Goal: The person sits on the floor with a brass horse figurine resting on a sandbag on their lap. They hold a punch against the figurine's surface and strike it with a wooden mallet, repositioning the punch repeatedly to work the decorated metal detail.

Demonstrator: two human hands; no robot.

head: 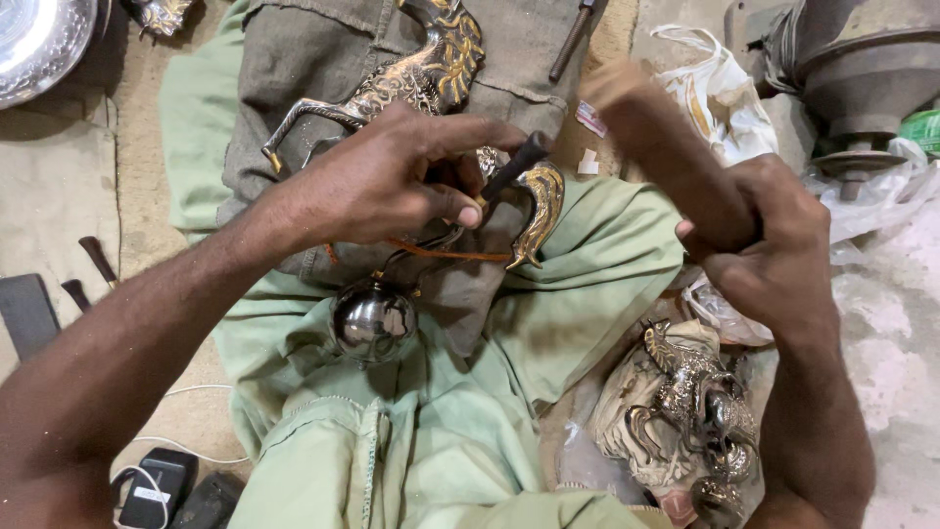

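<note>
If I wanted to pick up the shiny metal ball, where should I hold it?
Probably by the thin stem on top of the ball, coming from above. The ball is round and polished, so fingers would likely slip; the stem joins it to the metal horse lying on the lap. The left hand already steadies that horse, pinching a dark tool, while the right hand grips a wooden handle.

Glossy engraved metal horse figure [421, 73], polished metal ball [373, 320], matt grey cloth [529, 39], wooden handle [646, 118]

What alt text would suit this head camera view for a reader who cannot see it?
A person's left hand presses a dark punch against a metal horse figurine on their lap; the right hand raises a blurred wooden handle.
</note>
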